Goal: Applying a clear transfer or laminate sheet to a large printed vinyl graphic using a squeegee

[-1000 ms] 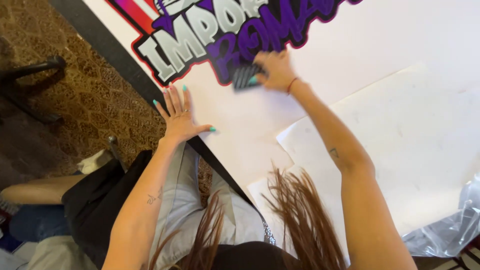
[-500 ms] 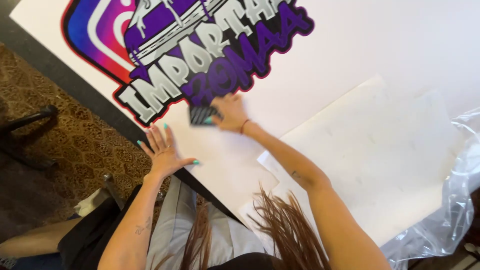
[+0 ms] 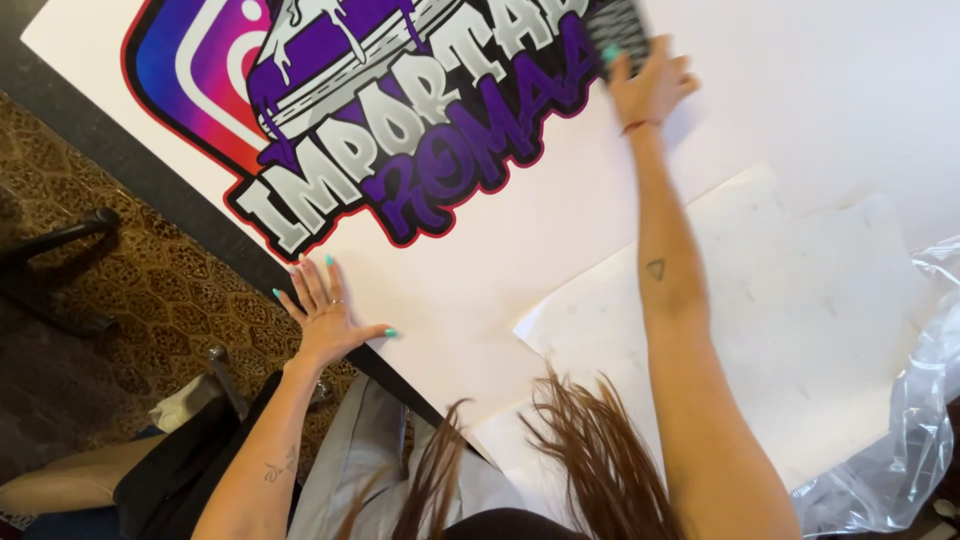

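Right hand (image 3: 650, 85) slid upward, squeegee (image 3: 618, 25) (dark) under grip

A large printed graphic (image 3: 400, 130) in purple, pink, black and white lettering is laid flat on a white board (image 3: 820, 90), spread toward ten o'clock. A small dark squeegee (image 3: 618, 25), blurred, is pressed on its edge at one o'clock.

Large white board (image 3: 480, 300) with purple, black and pink graphic (image 3: 400, 120), laid on the table (image 3: 90, 140). Dark flat tool (image 3: 615, 25) pressed on the graphic's right end by right hand (image 3: 650, 85). Left hand (image 3: 325, 315) spread flat at the board's lower edge, below the graphic. White backing sheet (image 3: 800, 330) and clear plastic (image 3: 900, 440) lying right of the graphic.
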